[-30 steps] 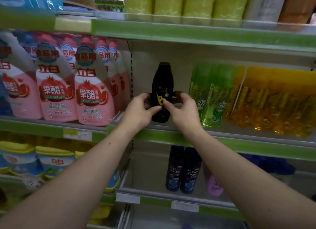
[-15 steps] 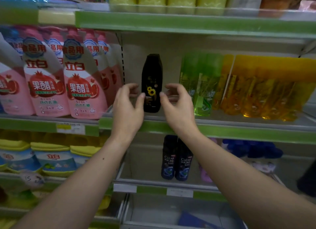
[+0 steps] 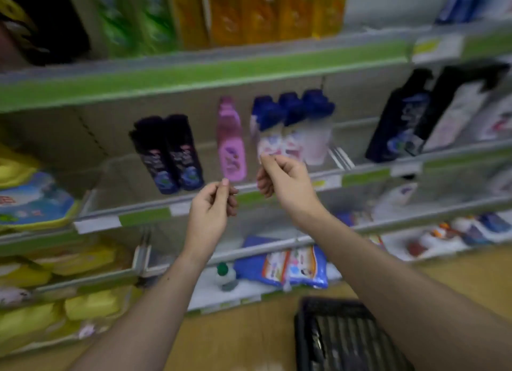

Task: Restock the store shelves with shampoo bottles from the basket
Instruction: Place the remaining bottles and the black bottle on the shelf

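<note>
Two dark bottles [image 3: 169,153], seemingly three blue-capped [image 3: 292,127]

Two bare forearms, sleeveless; hands ungloved; no rings.

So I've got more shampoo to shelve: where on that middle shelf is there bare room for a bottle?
Widest gap: left of the two dark bottles, up to the shelf's left end. A narrower slot lies between them and the pink bottle. Right of the three blue-capped bottles there is a bare stretch up to the wire divider. From the pink bottle through the blue-capped ones it is crowded.
</note>
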